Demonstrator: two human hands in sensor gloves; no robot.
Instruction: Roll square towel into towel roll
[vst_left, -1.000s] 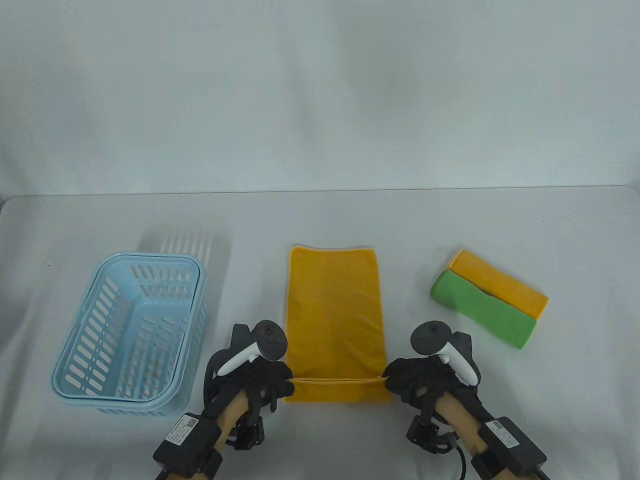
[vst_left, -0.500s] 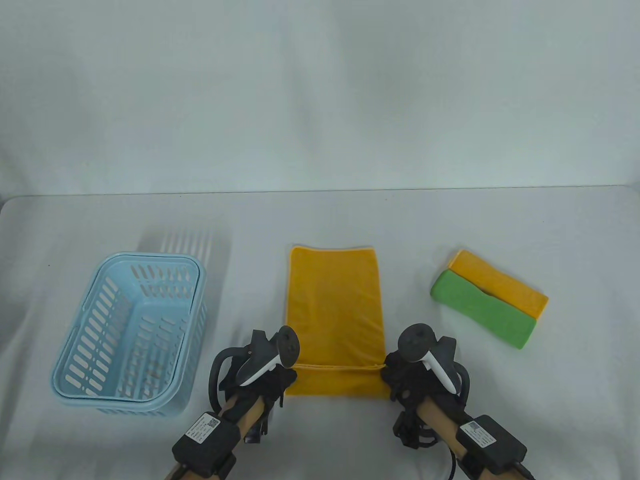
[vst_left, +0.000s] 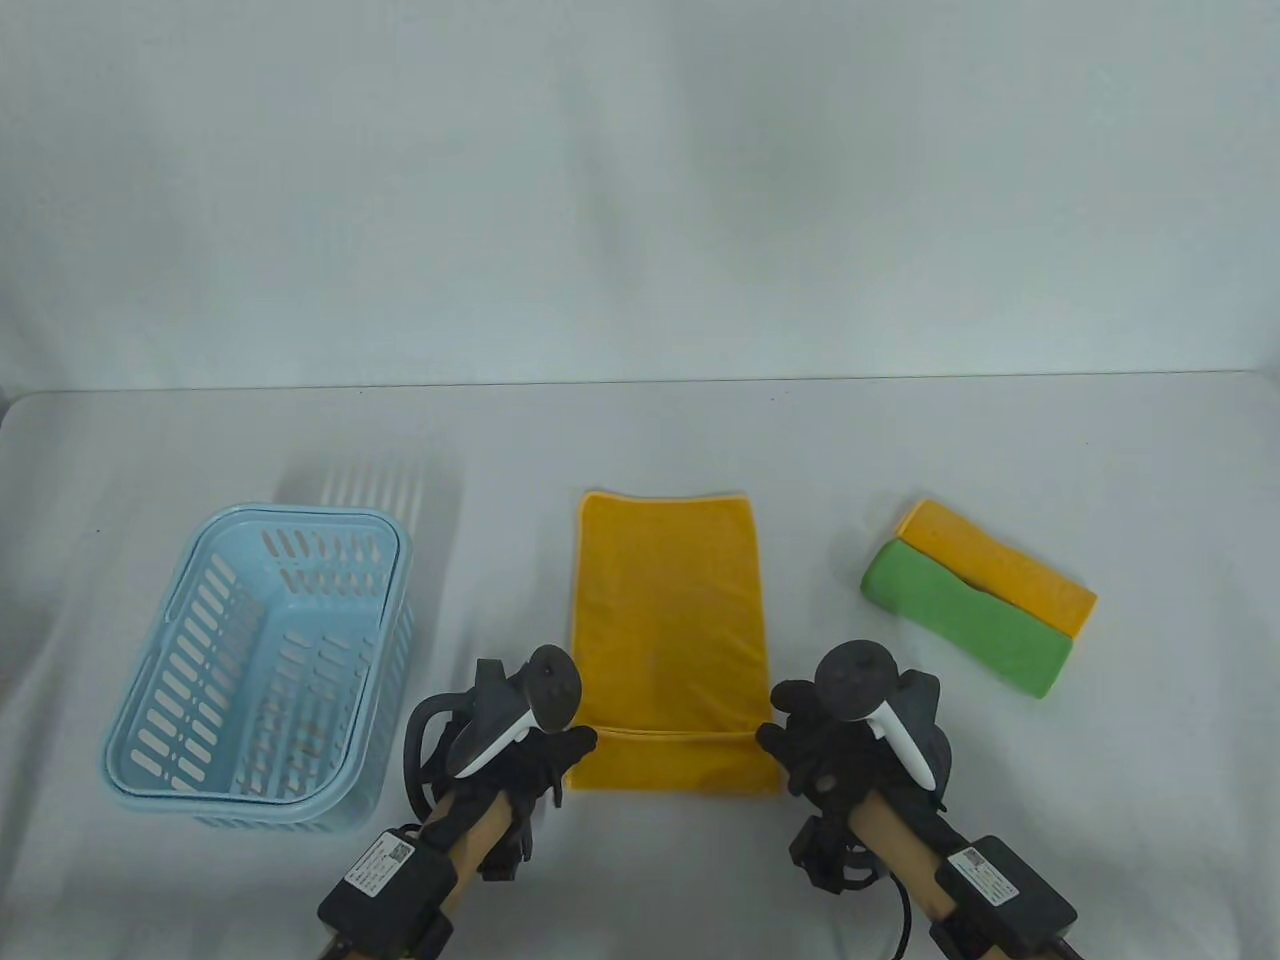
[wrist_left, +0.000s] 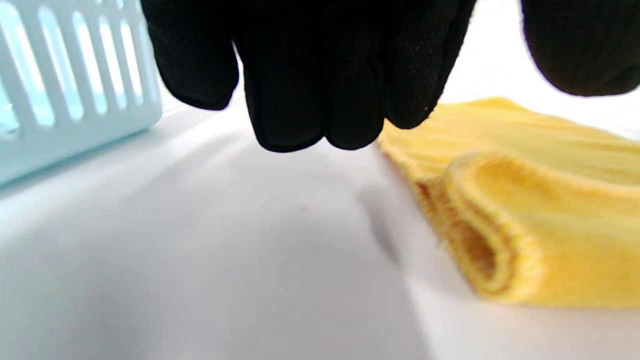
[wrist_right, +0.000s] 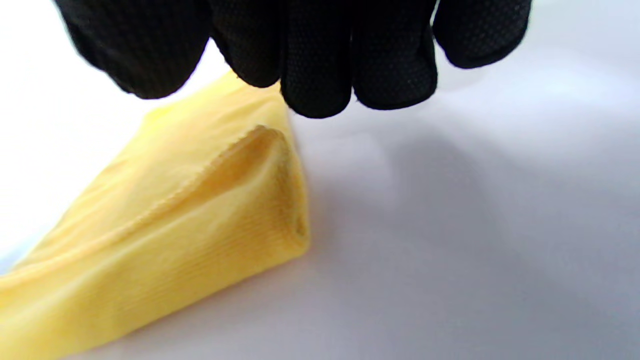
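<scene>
An orange-yellow towel (vst_left: 665, 620) lies flat in the middle of the table, folded into a long strip. Its near end is turned over into a narrow flap (vst_left: 670, 762). My left hand (vst_left: 545, 755) sits at the flap's left end, thumb tip against the cloth. My right hand (vst_left: 815, 750) is at the flap's right end. In the left wrist view the gloved fingers (wrist_left: 310, 100) hang above bare table beside the looped fold (wrist_left: 550, 240), holding nothing. In the right wrist view the fingers (wrist_right: 320, 75) hover above the fold's corner (wrist_right: 175, 225), also holding nothing.
A light blue slotted basket (vst_left: 150, 690) stands left of the towel, close to my left hand, and shows in the left wrist view (wrist_left: 75, 125). At the right lie two folded towels side by side, one green (vst_left: 965, 620) and one orange (vst_left: 1010, 575).
A second ago both hands pinched the towel's near corners. They turned the edge over away from me, then let go and drew slightly outward. The flap stays lying on the towel.
</scene>
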